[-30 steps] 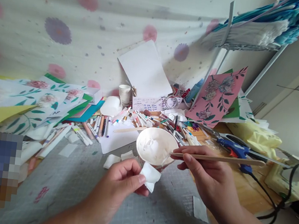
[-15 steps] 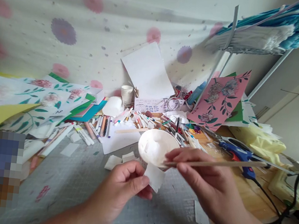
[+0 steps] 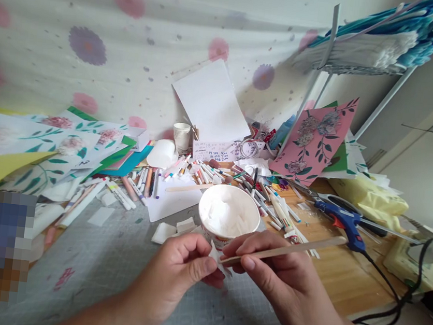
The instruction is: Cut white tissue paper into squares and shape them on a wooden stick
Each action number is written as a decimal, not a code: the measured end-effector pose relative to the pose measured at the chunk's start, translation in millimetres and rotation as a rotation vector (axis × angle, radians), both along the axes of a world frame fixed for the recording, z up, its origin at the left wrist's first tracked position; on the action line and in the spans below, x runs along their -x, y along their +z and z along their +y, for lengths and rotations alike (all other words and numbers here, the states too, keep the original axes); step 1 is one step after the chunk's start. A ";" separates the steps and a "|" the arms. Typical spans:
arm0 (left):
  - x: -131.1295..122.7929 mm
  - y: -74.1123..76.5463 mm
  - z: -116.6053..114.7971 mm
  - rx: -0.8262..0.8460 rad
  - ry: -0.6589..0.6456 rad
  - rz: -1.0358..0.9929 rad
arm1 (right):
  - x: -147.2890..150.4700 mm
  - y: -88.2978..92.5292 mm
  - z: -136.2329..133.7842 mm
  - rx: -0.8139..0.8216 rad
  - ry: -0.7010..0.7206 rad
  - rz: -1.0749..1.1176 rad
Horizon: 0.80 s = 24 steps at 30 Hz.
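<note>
Between the fingertips of my left hand (image 3: 189, 266) is a small piece of white paper (image 3: 213, 252), thin and partly hidden by the fingers. My right hand (image 3: 274, 273) grips a flat wooden craft stick (image 3: 296, 248), held slanted up to the right. The stick's lower tip meets the paper. Just beyond both hands stands a white paper bowl (image 3: 229, 211) with a white paste inside. Several small white paper squares (image 3: 164, 232) lie beside the bowl, left of it on the grey cutting mat (image 3: 110, 275).
Markers (image 3: 215, 174) are heaped behind the bowl. A blue glue gun (image 3: 344, 223) with a black cord lies to the right, near scissors (image 3: 310, 191). Flower pictures (image 3: 65, 153) stand at left, and a pink one (image 3: 314, 142) at right. Paper cups (image 3: 181, 137) are stacked at the back.
My right hand has brought the stick from the bowl's rim down to the paper. The paper in my left hand has turned more edge-on. The view has shifted slightly.
</note>
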<state>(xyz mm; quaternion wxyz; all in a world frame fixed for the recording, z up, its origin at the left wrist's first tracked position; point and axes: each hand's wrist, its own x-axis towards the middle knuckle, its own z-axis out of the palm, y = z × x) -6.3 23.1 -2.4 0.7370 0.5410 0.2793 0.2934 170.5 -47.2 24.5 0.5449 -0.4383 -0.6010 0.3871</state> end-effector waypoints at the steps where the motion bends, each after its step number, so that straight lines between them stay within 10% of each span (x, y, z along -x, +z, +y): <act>1: 0.3 -0.3 0.0 -0.004 -0.002 -0.001 | 0.5 -0.3 -0.1 0.011 -0.002 0.029; 24: 0.1 -0.1 2.1 0.000 0.061 0.012 | -15.8 1.5 21.8 -0.099 -0.166 -0.023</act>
